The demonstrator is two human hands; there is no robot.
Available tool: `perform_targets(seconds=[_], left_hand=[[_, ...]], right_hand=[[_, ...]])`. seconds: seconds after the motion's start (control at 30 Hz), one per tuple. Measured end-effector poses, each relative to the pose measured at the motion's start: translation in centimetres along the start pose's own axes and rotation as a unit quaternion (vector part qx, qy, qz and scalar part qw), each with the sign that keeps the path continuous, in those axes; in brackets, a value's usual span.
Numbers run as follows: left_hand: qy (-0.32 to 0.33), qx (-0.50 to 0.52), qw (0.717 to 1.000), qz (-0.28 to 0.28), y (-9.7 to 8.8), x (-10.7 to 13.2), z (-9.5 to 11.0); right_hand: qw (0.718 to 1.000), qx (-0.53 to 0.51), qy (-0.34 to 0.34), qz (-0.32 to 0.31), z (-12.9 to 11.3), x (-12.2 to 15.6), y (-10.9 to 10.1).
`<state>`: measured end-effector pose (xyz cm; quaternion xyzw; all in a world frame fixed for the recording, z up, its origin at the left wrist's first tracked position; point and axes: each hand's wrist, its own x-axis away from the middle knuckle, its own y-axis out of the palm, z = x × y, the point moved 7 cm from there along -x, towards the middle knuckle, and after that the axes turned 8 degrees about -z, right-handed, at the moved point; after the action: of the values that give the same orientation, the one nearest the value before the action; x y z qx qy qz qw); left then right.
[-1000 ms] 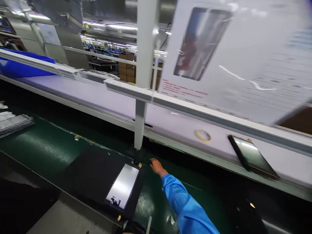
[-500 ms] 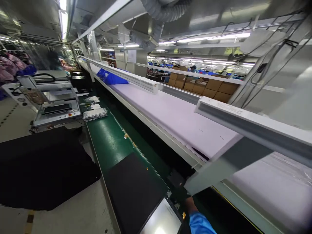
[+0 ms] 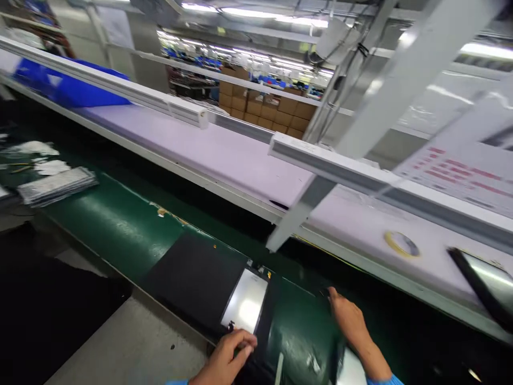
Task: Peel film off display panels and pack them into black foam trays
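A tablet with a bright screen [image 3: 245, 300] lies on a black mat [image 3: 192, 275] on the green conveyor belt [image 3: 108, 224]. My left hand [image 3: 224, 359] is at the tablet's near edge, thumb and fingers closed on its lower bezel. My right hand [image 3: 349, 321] lies flat on the belt to the right of the tablet, fingers stretched out. Its fingertips touch a small dark part [image 3: 324, 292] that I cannot make out. Both sleeves are blue and barely show.
Behind the belt runs a pale purple shelf [image 3: 240, 160] with a tape roll [image 3: 402, 244] and a second dark tablet [image 3: 483, 286]. A white post [image 3: 300, 211] slants down to the belt. A stack of sheets [image 3: 56, 186] lies far left. Blue bin [image 3: 68, 88] and cardboard boxes [image 3: 264, 109] stand behind.
The view swung left along the line and back. My left hand has come into view at the tablet's near edge. My right hand now rests farther right on the belt.
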<state>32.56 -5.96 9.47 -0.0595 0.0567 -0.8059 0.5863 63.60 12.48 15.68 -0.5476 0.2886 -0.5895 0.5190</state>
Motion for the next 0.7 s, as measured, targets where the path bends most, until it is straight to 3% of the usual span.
perform_targets(seconds=[0.1, 0.2, 0.27, 0.37, 0.5, 0.57, 0.63, 0.7], left_hand=[[0.120, -0.126, 0.983, -0.053, 2.1, -0.5, 6.5], [0.214, -0.228, 0.942, -0.124, 5.3, 0.6, 12.0], [0.194, -0.239, 0.936, -0.169, 7.0, 1.9, 12.9], [0.073, -0.183, 0.969, -0.146, 6.7, 4.3, 9.6], [-0.046, -0.020, 0.998, 0.047, 1.0, 8.2, 1.5], [-0.092, 0.066, 0.982, 0.154, -3.0, 10.1, -2.4], [-0.117, 0.113, 0.957, 0.242, -7.1, 11.2, -5.0], [-0.134, 0.122, 0.943, 0.279, -10.4, 10.7, -6.7]], right_hand=[[0.998, -0.004, -0.054, -0.015, 0.1, 11.1, -2.0], [0.981, -0.046, -0.184, -0.039, -4.1, 19.2, -4.6], [0.959, -0.070, -0.268, -0.056, -7.9, 22.3, -6.1], [0.934, -0.113, -0.338, -0.036, -11.9, 23.5, -7.5], [0.905, -0.247, -0.319, 0.132, -12.6, 21.2, -7.5], [0.880, -0.342, -0.286, 0.165, -12.5, 19.9, -5.2], [0.852, -0.433, -0.268, 0.126, -13.6, 19.3, -1.4], [0.825, -0.498, -0.261, 0.060, -15.7, 19.7, 2.9]])
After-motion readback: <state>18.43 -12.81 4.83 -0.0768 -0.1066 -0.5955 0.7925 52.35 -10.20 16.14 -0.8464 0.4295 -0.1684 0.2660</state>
